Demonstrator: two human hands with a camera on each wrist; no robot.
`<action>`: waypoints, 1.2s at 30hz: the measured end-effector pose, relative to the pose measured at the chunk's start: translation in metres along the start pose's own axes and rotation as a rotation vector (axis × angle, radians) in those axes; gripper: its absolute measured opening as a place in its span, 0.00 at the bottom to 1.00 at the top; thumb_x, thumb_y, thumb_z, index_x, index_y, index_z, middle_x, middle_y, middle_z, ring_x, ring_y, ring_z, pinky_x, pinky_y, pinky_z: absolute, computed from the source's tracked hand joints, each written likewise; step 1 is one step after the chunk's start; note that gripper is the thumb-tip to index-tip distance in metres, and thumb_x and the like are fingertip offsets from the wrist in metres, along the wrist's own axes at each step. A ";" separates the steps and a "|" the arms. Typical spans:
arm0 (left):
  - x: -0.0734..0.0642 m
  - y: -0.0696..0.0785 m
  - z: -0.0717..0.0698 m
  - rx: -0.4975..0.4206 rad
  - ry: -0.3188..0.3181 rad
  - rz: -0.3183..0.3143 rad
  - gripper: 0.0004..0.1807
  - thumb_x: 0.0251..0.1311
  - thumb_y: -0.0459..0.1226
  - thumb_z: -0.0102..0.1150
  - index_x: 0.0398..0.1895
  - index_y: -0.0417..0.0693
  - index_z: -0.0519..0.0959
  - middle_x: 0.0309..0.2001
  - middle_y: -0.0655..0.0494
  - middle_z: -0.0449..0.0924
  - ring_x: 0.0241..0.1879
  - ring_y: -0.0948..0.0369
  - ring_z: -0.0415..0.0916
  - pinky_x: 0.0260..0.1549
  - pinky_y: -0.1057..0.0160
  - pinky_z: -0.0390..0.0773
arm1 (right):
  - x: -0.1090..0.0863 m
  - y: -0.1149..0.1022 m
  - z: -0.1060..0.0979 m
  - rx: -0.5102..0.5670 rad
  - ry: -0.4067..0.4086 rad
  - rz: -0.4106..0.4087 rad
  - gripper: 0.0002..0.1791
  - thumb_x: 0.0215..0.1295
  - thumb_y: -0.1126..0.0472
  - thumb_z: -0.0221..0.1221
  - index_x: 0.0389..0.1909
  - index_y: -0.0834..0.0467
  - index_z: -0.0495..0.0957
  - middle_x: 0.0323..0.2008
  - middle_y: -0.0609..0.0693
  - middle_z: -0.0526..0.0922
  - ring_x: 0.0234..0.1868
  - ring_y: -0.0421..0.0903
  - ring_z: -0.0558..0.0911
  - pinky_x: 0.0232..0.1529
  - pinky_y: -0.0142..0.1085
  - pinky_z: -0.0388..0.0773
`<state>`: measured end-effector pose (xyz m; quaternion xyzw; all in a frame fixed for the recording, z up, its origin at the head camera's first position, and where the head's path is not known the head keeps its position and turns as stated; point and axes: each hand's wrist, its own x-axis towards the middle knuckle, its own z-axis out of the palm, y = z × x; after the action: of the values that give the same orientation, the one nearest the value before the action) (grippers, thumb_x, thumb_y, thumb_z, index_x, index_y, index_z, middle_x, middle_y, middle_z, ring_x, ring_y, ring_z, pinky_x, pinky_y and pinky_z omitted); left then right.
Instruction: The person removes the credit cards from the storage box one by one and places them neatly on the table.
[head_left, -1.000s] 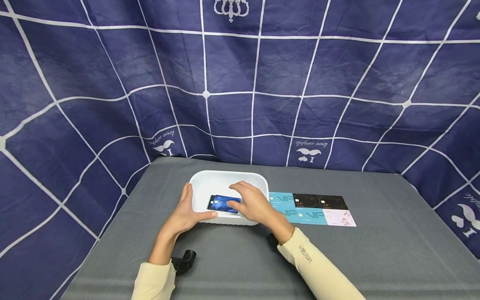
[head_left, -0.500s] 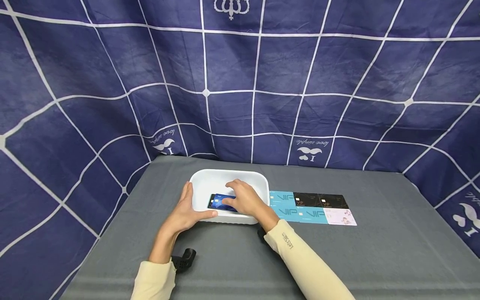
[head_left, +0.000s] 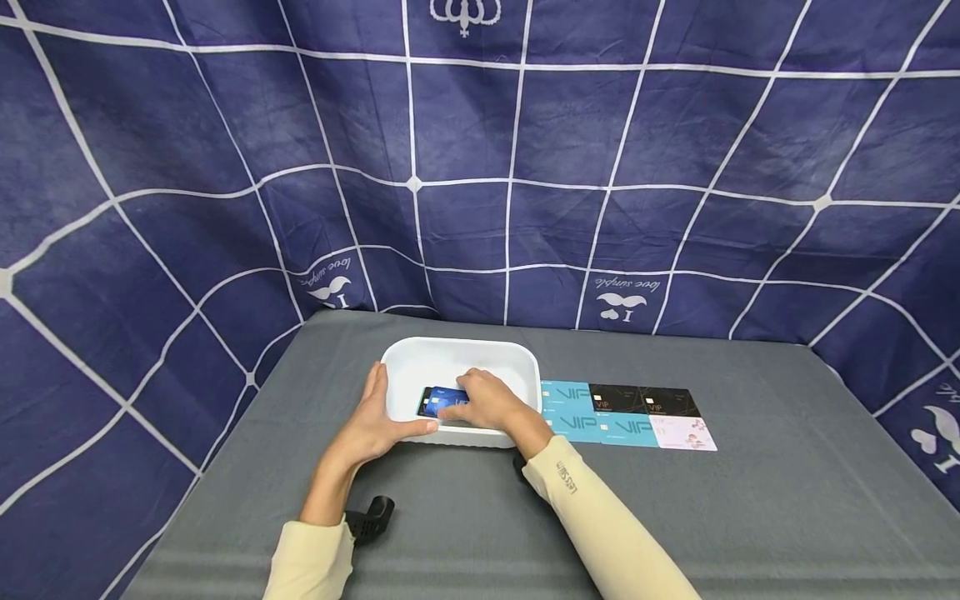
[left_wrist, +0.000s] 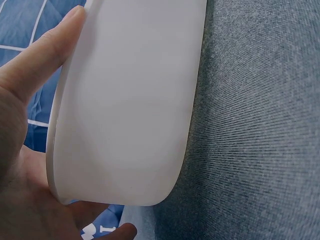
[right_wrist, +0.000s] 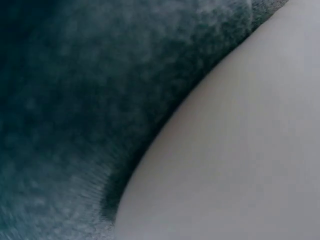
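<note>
A white plastic box [head_left: 420, 354] stands on the table. My left hand [head_left: 367, 429] holds its near left corner, thumb along the front rim and fingers against the left side. In the left wrist view the thumb touches the rim of the box [left_wrist: 125, 100]. Inside lies a small stack of cards, a blue card [head_left: 444, 398] on top and a dark card [head_left: 424, 402] showing at its left edge. My right hand [head_left: 487, 402] reaches in and grips the blue card, thumb at its near edge and index finger at its far edge. The other right fingers are hidden.
Right of the box, cards lie face up in two touching rows: teal VIP cards [head_left: 573, 427], black VIP cards [head_left: 618, 398] and a pale pink card [head_left: 684, 433]. A grey cloth [head_left: 750, 517] covers the table. Behind hangs a blue curtain [head_left: 562, 233] with white lines.
My right hand has moved left and down onto the blue card, and its index finger has come down from its raised position. The left hand keeps its place at the box corner.
</note>
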<state>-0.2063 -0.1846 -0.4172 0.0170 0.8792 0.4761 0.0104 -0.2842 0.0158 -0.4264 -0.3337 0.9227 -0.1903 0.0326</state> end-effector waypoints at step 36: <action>-0.002 0.002 -0.001 0.013 0.004 -0.019 0.74 0.45 0.49 0.78 0.76 0.33 0.29 0.77 0.36 0.25 0.75 0.43 0.29 0.70 0.43 0.41 | 0.000 -0.002 -0.001 -0.089 -0.072 0.004 0.21 0.57 0.51 0.71 0.45 0.63 0.83 0.49 0.54 0.78 0.46 0.47 0.76 0.50 0.38 0.73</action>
<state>-0.2047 -0.1842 -0.4152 0.0079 0.8824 0.4703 0.0132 -0.2835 0.0147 -0.4250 -0.3394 0.9292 -0.1367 0.0513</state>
